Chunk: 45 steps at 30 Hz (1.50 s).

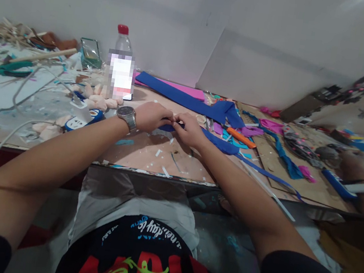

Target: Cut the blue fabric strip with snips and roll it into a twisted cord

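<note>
My left hand (152, 117), with a metal wristwatch (126, 117) above it, is closed in a pinch. Its fingertips meet those of my right hand (190, 130) just over the tabletop. Between them both hands grip a dark blue strip (219, 143). It runs out behind my right wrist, lies along the table to the right and narrows into a thin tail. Whether it is paper or cloth I cannot tell; my fingers hide the pinched part. A wider folded blue piece (181, 96) lies beyond my hands on a pink sheet (193, 93).
Left of my hands stand a red-capped bottle (123, 32), a lit phone (121, 75) and a power strip (83, 119) with a white cable. Green-handled pliers (16, 68) lie far left. An orange cutter (241, 137) lies among scraps. Another person's hands (355, 164) are at far right.
</note>
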Each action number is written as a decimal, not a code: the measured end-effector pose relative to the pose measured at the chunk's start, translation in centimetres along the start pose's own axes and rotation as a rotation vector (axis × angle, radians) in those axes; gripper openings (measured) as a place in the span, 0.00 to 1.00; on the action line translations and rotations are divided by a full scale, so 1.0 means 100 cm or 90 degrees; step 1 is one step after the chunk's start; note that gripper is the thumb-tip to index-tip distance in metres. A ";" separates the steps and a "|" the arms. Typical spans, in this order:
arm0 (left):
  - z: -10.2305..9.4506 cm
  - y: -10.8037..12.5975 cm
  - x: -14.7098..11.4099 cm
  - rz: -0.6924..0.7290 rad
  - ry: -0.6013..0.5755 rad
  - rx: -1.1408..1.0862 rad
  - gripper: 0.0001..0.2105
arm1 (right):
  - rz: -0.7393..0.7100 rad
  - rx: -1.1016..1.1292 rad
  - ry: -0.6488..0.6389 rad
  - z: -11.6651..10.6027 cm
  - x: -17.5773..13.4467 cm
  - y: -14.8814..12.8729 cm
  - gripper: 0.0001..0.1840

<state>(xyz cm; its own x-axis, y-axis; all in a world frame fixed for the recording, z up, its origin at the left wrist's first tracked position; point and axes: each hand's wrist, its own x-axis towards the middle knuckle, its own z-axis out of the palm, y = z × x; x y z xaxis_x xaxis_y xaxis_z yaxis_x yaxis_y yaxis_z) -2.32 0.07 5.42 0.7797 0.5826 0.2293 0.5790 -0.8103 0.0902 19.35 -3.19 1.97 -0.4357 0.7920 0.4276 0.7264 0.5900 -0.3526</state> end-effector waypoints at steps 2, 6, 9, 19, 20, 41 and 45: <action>0.001 -0.001 0.000 -0.004 -0.002 -0.004 0.17 | -0.004 0.011 0.018 -0.001 0.000 -0.001 0.06; 0.001 -0.002 0.001 -0.016 0.005 -0.016 0.19 | -0.011 0.012 0.033 -0.002 0.001 0.000 0.06; 0.001 -0.002 0.001 -0.009 0.000 -0.014 0.18 | -0.001 0.001 0.035 -0.002 0.001 0.002 0.06; 0.002 -0.006 0.000 0.014 -0.028 -0.021 0.17 | -0.013 0.034 0.032 -0.003 -0.001 0.000 0.07; 0.002 -0.005 0.000 0.017 -0.030 -0.034 0.17 | -0.014 0.026 0.032 -0.004 -0.001 0.000 0.08; -0.001 -0.011 0.002 -0.062 -0.127 -0.358 0.15 | -0.071 -0.006 0.087 -0.006 -0.001 -0.004 0.05; -0.001 -0.008 0.003 -0.098 -0.144 -0.408 0.15 | -0.104 -0.031 0.090 -0.007 -0.002 -0.006 0.07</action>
<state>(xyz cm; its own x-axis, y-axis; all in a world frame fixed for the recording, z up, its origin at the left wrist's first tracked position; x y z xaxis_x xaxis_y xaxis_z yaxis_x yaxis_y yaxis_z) -2.59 0.87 5.53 0.7712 0.6357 -0.0334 0.4863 -0.5546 0.6752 19.35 -3.80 2.71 -0.4730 0.6545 0.5898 0.6784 0.6977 -0.2301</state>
